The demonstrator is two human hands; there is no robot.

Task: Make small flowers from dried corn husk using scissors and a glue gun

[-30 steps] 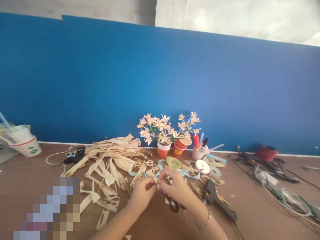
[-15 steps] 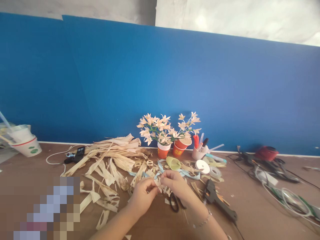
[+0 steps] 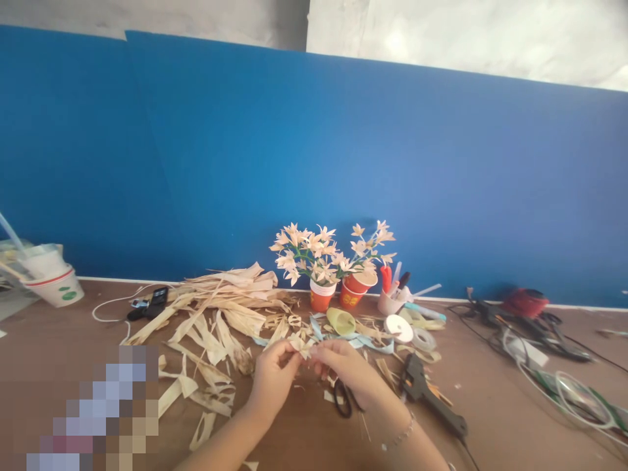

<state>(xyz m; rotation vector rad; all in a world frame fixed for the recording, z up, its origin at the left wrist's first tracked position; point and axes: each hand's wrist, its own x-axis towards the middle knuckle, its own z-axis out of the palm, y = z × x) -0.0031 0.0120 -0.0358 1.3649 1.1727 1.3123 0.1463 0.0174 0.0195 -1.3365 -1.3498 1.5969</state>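
Observation:
Between my two hands is a small pale husk flower (image 3: 303, 347), its petals spread upward. My left hand (image 3: 275, 378) pinches it from the left with thumb and forefinger. From the right, my right hand (image 3: 343, 367) has its fingertips closed on the same flower. Black-handled scissors (image 3: 342, 399) lie under my right hand, their blades hidden by it. Around both hands are dried corn husk strips (image 3: 216, 340) and light blue ribbon (image 3: 360, 341). Just behind stands an orange paper cup (image 3: 321, 299) full of finished husk flowers (image 3: 307, 248).
A glue gun (image 3: 429, 392) lies right of my forearm, its cord toward the front edge. A yellow-green cup (image 3: 341, 321) lies tipped behind my hands, with a white tape roll (image 3: 398, 328) beside it. Cables (image 3: 574, 399) and a white cup (image 3: 56, 288) flank the table (image 3: 500, 392).
Both hands have risen slightly, and the left has turned more upright. The flower's petals now show open above my fingertips; before, only a small piece was visible.

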